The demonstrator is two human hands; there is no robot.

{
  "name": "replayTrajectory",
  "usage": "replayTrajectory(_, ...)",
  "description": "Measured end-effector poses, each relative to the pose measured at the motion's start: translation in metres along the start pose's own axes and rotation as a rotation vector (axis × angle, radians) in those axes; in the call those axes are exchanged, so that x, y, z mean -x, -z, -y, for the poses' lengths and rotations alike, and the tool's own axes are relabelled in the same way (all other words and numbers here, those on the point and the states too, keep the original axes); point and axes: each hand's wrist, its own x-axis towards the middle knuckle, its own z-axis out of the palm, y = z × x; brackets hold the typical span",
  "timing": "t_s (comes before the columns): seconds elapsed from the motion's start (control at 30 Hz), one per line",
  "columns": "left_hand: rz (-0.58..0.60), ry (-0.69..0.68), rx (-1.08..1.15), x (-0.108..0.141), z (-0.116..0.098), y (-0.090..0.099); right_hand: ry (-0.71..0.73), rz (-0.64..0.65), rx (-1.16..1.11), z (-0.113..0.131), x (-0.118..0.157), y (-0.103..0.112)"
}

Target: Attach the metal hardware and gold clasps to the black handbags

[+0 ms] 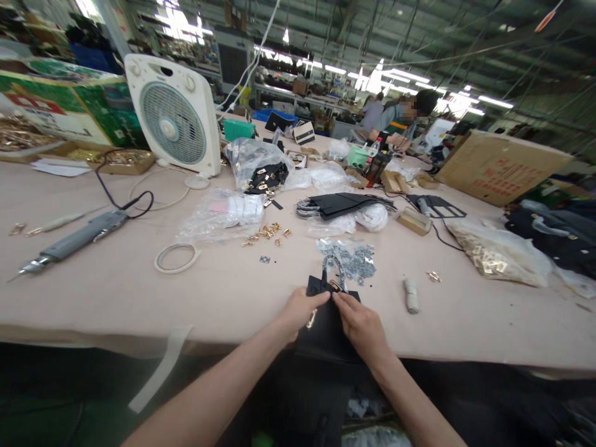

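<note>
A black bag piece (326, 332) with a wrapped loop handle lies over the table's front edge. My left hand (302, 310) grips its left side, thumb on top near the gold buckle at the handle's base. My right hand (362, 320) holds the right side, its fingertips pressed close to the same gold buckle (334, 285). Another gold piece (311, 318) hangs beside my left hand. Just beyond the bag lies a heap of small grey metal plates (354, 259). Gold fittings (269, 231) are scattered to the left of it.
An electric screwdriver (77, 239), a tape roll (177, 258) and a white fan (174, 115) stand or lie on the left. Black bag parts (347, 203) lie farther back. At right are a grey roll (411, 295) and a bag of gold parts (500, 253). A person (400, 121) is behind.
</note>
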Motion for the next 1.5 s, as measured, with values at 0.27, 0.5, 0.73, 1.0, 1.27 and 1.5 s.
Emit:
replayTrajectory(0.27, -0.103, -0.078, -0.266, 0.005, -0.003, 0.000, -0.109, -0.159, -0.221, 0.003, 0.004, 0.000)
replayTrajectory(0.5, -0.040, -0.055, -0.066, 0.002, -0.002, -0.001, -0.056, -0.078, -0.037, 0.001, 0.004, -0.003)
replayTrajectory(0.73, -0.049, -0.010, -0.070, -0.001, -0.002, 0.001, 0.132, -0.008, 0.027, -0.010, -0.002, -0.001)
replayTrajectory(1.0, -0.001, -0.027, -0.050, 0.005, -0.003, 0.006, -0.044, -0.111, -0.402, -0.018, -0.003, -0.001)
replayTrajectory(1.27, 0.075, 0.023, -0.105, 0.006, -0.003, 0.013, -0.085, 0.043, -0.500, -0.025, -0.011, 0.018)
replayTrajectory(1.5, 0.064, 0.048, -0.114, 0.001, 0.001, 0.012, -0.065, 0.101, -0.365, -0.021, -0.008, 0.011)
